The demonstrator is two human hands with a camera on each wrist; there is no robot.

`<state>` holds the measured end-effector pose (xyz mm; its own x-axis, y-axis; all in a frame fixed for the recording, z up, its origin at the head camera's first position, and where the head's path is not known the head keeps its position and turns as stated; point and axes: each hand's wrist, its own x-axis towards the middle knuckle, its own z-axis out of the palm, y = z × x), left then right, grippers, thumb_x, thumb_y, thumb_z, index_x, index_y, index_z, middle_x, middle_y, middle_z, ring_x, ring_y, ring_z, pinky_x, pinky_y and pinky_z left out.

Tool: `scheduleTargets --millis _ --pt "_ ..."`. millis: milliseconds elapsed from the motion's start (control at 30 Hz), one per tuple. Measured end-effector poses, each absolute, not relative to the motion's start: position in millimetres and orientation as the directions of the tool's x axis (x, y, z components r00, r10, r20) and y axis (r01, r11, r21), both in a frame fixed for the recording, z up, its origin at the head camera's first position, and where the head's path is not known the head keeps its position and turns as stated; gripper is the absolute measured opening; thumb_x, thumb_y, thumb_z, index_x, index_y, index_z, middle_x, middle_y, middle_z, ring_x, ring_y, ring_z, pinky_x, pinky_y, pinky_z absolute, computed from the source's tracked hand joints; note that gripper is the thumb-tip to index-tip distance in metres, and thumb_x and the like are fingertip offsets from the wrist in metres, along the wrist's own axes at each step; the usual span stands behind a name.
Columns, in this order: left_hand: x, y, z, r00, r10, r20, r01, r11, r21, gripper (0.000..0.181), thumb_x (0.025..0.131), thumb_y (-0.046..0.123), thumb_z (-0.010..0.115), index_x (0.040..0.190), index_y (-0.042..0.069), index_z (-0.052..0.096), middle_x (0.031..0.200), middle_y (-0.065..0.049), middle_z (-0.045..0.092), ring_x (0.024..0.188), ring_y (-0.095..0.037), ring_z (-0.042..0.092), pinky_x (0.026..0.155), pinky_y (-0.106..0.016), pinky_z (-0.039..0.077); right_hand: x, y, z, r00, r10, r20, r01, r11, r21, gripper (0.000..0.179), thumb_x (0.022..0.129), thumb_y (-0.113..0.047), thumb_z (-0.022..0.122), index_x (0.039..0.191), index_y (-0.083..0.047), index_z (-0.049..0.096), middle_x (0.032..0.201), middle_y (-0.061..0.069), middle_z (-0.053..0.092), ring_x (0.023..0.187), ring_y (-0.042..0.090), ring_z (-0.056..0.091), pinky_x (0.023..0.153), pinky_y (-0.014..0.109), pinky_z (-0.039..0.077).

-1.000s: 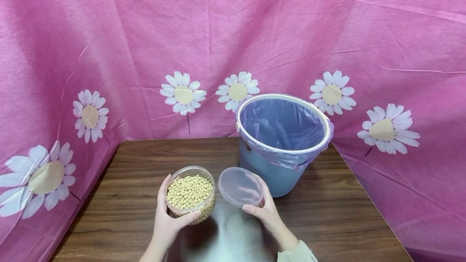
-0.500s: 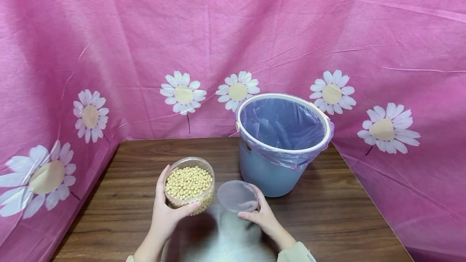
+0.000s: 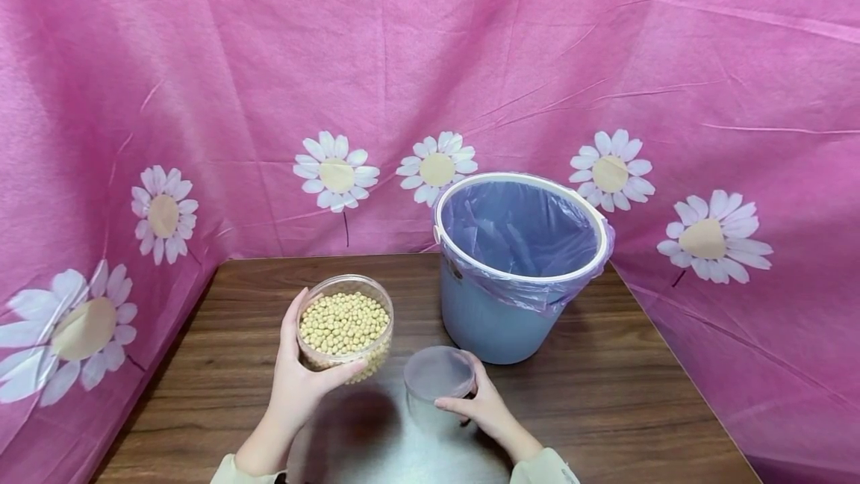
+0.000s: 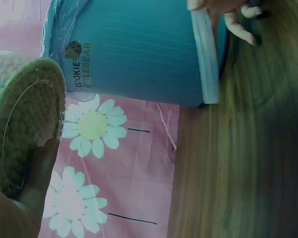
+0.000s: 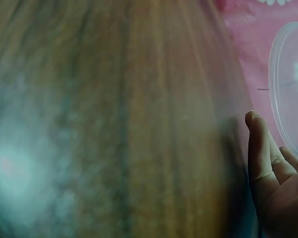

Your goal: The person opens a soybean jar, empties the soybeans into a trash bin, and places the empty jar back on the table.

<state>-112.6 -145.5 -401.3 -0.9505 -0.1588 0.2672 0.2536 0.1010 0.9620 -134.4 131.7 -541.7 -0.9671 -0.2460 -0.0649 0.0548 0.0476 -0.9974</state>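
Raised over the table, a clear round jar (image 3: 384,344) full of pale yellow soybeans (image 3: 344,322) is gripped by my left hand (image 3: 298,387); its thumb lies along the near side. The jar has no lid on and tilts slightly. To its right, my right hand (image 3: 489,405) pinches a translucent round lid (image 3: 437,373) by its edge, low over the wood. The left wrist view catches the underside of the jar (image 4: 32,111) and the lid (image 4: 206,59) nearly edge-on. Part of the lid (image 5: 293,89) shows in the right wrist view beside the fingers (image 5: 260,144).
A blue bucket (image 3: 493,331) with a white rim and a purple liner bag (image 3: 531,230) stands at the back right, just behind the right hand. Pink cloth (image 3: 269,81) with daisies encloses the brown wooden table (image 3: 591,409) at the back and sides.
The left hand has lifted the jar away from me and slightly left. The right hand has lowered the lid toward the table and turned it flatter.
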Motion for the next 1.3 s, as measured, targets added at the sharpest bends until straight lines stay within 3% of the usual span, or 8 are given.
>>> scheduleTargets --millis 100,233,333,400,800,1033,1167,1300 --pt "-114.7 -145.9 -397.7 -0.949 -0.161 0.271 0.255 0.111 0.961 0.12 0.058 -0.011 0.087 0.155 0.026 0.027 0.151 -0.004 0.038 0.13 -0.009 0.041 0.103 -0.01 0.033 -135.3 131.9 -543.9 -0.972 -0.214 -0.098 0.074 0.117 -0.99 0.096 0.076 -0.012 0.084 0.151 -0.002 0.025 0.147 0.03 0.039 0.072 0.015 0.058 0.046 0.029 0.048" --pt "-116.3 -146.0 -394.5 -0.946 -0.17 0.277 0.258 0.125 0.958 0.121 0.057 -0.01 0.088 0.155 0.026 0.027 0.151 -0.002 0.039 0.13 -0.008 0.04 0.104 -0.009 0.033 -137.3 131.7 -546.2 -0.984 -0.148 -0.098 0.051 0.295 -0.954 0.099 0.073 -0.025 0.087 0.15 -0.001 0.03 0.145 0.025 0.042 0.105 0.026 0.059 0.077 0.033 0.054" --pt "-117.5 -145.5 -392.2 -0.943 -0.174 0.285 0.264 0.133 0.955 0.12 0.057 -0.01 0.088 0.155 0.027 0.028 0.151 -0.001 0.039 0.131 -0.007 0.04 0.104 -0.009 0.032 -138.7 131.3 -547.1 -0.988 -0.133 -0.078 0.018 0.406 -0.914 0.102 0.069 -0.034 0.09 0.147 0.002 0.034 0.143 0.021 0.044 0.128 0.03 0.048 0.102 0.04 0.042" --pt "-118.8 -145.2 -390.4 -0.94 -0.174 0.292 0.27 0.138 0.953 0.12 0.057 -0.009 0.089 0.155 0.027 0.028 0.152 -0.001 0.038 0.131 -0.007 0.04 0.104 -0.009 0.032 -139.4 131.2 -547.2 -0.987 -0.145 -0.07 -0.003 0.449 -0.894 0.104 0.066 -0.037 0.091 0.145 0.002 0.037 0.141 0.021 0.044 0.13 0.033 0.047 0.106 0.047 0.039" --pt "-127.1 -147.5 -380.2 -0.926 -0.172 0.337 0.312 0.158 0.937 0.12 0.057 -0.009 0.089 0.154 0.026 0.029 0.153 -0.001 0.039 0.132 -0.005 0.039 0.106 -0.01 0.03 -137.9 133.3 -542.2 -0.969 -0.233 -0.088 -0.076 0.613 -0.786 0.111 0.06 -0.045 0.093 0.142 0.007 0.038 0.121 0.015 0.05 0.114 0.03 0.054 0.099 0.049 0.045" --pt "-131.4 -146.9 -367.8 -0.923 -0.17 0.345 0.323 0.144 0.935 0.12 0.057 -0.011 0.088 0.155 0.022 0.027 0.152 0.004 0.038 0.132 -0.006 0.037 0.106 -0.01 0.031 -133.8 131.2 -538.2 -0.966 -0.25 -0.064 -0.123 0.662 -0.739 0.107 0.057 -0.041 0.095 0.137 0.008 0.043 0.121 0.02 0.049 0.11 0.036 0.058 0.096 0.052 0.049" --pt "-132.6 -145.9 -362.2 -0.924 -0.167 0.343 0.319 0.158 0.935 0.12 0.058 -0.009 0.089 0.155 0.025 0.027 0.152 0.005 0.039 0.133 -0.005 0.037 0.107 -0.01 0.03 -131.3 129.4 -536.9 -0.967 -0.252 -0.038 -0.156 0.705 -0.692 0.106 0.055 -0.043 0.095 0.134 0.007 0.046 0.114 0.017 0.048 0.1 0.036 0.061 0.089 0.052 0.052" --pt "-133.5 -143.6 -355.9 -0.928 -0.158 0.338 0.313 0.164 0.935 0.12 0.058 -0.007 0.09 0.154 0.029 0.027 0.151 0.006 0.039 0.133 -0.005 0.037 0.107 -0.01 0.03 -130.1 129.8 -536.2 -0.968 -0.249 -0.042 -0.15 0.701 -0.697 0.104 0.057 -0.044 0.094 0.135 0.006 0.046 0.115 0.017 0.049 0.102 0.036 0.06 0.09 0.052 0.052"
